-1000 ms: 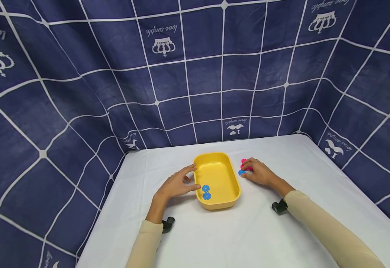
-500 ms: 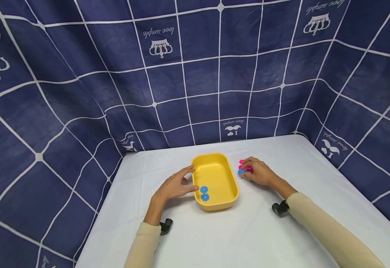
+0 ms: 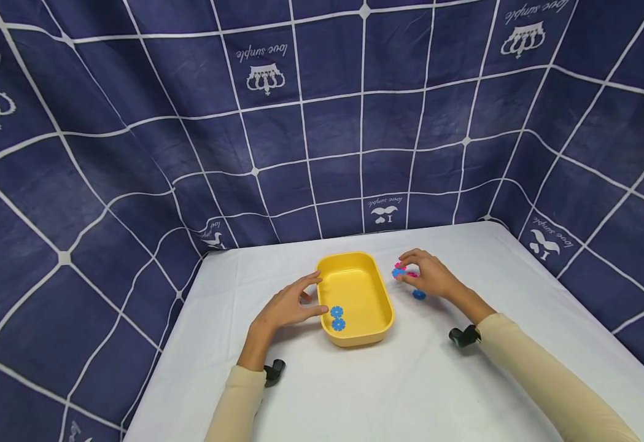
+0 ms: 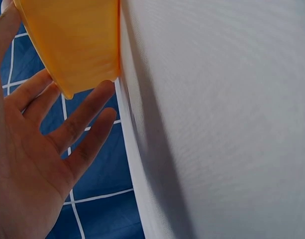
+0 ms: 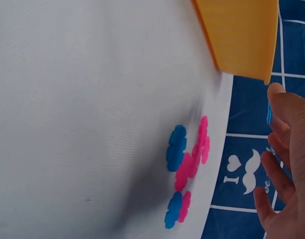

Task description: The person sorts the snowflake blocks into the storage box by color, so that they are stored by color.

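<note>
My left hand (image 3: 288, 305) rests at the left side of a yellow tray (image 3: 367, 339), fingers spread, thumb and fingertips at its rim. The left wrist view shows the fingers loosely extended along the tray's outer wall (image 4: 87, 45). Inside the tray's near left corner lie two blue flower-shaped discs (image 3: 337, 323). To the right of the tray, my right hand (image 3: 432, 276) pinches another blue flower-shaped disc (image 3: 398, 272) between thumb and fingers, raised above the table; only its thin edge (image 5: 269, 114) shows in the right wrist view.
Beneath the right hand, several pink flower-shaped discs (image 5: 204, 139) and blue ones (image 5: 176, 148) lie on the white-covered table (image 3: 355, 393). One blue disc (image 3: 418, 294) is beside the palm. A blue grid-patterned curtain (image 3: 333, 135) stands behind and at both sides.
My right hand has picked up a blue disc and lifted slightly, bringing another blue disc on the table into sight. My left hand stays at the tray's rim.
</note>
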`<state>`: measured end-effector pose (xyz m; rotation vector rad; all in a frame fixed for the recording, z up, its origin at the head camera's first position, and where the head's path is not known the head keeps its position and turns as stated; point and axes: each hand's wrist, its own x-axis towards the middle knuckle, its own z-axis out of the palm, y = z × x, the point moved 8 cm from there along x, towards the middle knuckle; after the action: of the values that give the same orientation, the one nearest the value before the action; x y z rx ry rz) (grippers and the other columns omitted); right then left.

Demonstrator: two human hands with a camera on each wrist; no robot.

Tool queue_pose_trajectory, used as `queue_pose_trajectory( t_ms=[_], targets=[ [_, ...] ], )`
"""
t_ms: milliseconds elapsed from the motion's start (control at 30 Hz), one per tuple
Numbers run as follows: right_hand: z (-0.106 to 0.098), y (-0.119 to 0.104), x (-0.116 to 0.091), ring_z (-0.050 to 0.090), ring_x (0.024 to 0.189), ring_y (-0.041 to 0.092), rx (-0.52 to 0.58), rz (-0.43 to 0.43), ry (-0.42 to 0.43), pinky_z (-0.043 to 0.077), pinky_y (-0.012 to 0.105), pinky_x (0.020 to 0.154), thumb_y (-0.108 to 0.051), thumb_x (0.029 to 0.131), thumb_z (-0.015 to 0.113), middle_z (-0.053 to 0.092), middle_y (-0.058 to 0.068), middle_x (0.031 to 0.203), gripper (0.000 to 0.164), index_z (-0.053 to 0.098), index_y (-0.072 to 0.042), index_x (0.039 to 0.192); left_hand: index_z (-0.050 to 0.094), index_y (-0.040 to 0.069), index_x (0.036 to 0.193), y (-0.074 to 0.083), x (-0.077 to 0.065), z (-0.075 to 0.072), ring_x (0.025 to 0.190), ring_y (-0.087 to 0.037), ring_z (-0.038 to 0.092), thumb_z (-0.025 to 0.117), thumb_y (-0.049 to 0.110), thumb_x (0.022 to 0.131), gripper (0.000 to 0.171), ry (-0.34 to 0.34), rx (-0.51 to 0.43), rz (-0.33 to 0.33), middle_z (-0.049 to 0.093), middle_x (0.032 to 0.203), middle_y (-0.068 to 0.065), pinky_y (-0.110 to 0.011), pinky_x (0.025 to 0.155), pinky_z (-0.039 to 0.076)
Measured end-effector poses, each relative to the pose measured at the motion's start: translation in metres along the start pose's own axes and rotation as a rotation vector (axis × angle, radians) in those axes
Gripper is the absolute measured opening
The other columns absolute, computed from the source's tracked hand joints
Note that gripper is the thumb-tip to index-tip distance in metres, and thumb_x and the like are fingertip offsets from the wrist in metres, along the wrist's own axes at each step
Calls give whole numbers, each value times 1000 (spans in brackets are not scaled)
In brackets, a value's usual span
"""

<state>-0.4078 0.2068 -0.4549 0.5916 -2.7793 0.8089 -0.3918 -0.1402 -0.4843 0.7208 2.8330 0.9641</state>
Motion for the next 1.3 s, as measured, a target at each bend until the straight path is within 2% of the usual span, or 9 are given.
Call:
queue_pose_trajectory(
  t_ms=[400,767,1133,1300],
  targets=[
    [-14,-11,3,58,133,42,11,7,22,41,67,114,-20,93,86,67,16,138,30,80,-4,118,49,28,163,-2,-1,1,110,-13,70,79,70,86,93,-1,-6,3,57,157,12,-47,95,55],
    [-24,-13,7,57,135,42,14,51,18,44,66,113,-23,92,88,66,17,139,35,80,-4,121,48,28,164,-2,-1,1,110,-15,70,82,61,89,89,-5,-8,-9,59,155,11,-49,96,54],
    [-37,-25,13,57,135,42,18,23,55,45,64,113,-19,93,87,65,17,139,34,79,-2,121,49,29,163,-2,0,-2,109,-14,70,81,67,87,92,1,-9,-15,58,156,11,-49,96,55],
    [-35,-25,12,56,136,42,20,46,42,46,64,113,-19,93,88,65,17,140,35,79,-2,123,48,29,164,-2,0,-2,110,-14,70,81,65,87,91,2,-9,-11,58,156,12,-49,95,55]
  ],
)
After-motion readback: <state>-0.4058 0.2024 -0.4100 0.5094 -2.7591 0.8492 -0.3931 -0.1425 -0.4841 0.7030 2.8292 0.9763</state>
